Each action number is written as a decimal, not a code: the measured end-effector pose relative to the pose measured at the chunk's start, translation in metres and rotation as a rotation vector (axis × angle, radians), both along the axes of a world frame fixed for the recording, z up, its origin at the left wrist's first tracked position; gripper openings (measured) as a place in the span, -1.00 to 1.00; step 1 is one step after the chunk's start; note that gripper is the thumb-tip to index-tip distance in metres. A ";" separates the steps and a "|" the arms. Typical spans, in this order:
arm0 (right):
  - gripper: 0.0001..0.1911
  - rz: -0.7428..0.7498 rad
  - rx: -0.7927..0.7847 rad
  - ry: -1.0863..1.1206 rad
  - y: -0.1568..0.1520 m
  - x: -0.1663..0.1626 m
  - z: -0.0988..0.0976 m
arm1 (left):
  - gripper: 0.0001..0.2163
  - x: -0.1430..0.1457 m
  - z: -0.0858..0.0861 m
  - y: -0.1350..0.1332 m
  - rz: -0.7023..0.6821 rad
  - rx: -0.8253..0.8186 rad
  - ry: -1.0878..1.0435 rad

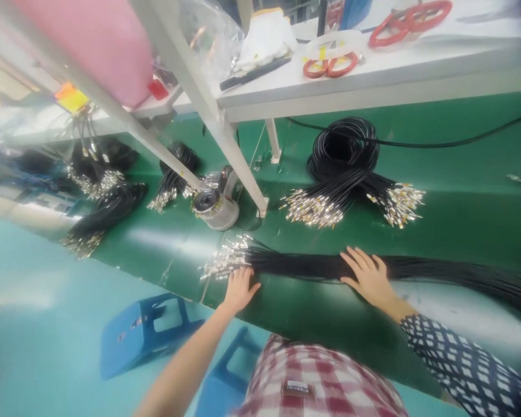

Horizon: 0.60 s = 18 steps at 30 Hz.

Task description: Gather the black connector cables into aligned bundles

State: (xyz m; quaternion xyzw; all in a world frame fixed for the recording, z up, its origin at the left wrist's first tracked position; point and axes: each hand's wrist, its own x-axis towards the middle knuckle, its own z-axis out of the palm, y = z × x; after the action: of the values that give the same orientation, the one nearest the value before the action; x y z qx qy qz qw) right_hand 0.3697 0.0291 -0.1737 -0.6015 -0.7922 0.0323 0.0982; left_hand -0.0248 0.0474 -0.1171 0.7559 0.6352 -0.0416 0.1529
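A long bundle of black cables (299, 265) lies stretched across the green table, running off toward the right edge. Its left end fans out into many silvery metal connectors (226, 258). My left hand (241, 288) rests at the near side of these connectors, fingertips touching them and thumb held apart. Across the middle of the bundle lies my right hand (369, 279), its fingers spread flat over the cables. Neither hand is closed around anything that I can see.
Behind the bundle sits a coiled cable hank (342, 150) with metal ends. A wire spool (216, 209) stands by the shelf leg (243, 168). More cable bundles (108, 211) lie left. Red-handled scissors (330, 65) are on the white shelf (373, 78). Blue stools (143, 330) stand below.
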 end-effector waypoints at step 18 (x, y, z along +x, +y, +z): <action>-0.74 -0.398 -0.109 0.075 -0.094 0.024 0.029 | -0.75 -0.010 -0.019 0.026 -0.375 0.269 -0.050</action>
State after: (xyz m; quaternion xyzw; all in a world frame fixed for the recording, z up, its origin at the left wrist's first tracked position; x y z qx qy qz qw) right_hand 0.3940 -0.0651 -0.1443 -0.7490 -0.6504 0.0775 0.0995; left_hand -0.0345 0.0730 -0.1364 0.8751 0.4794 0.0345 0.0558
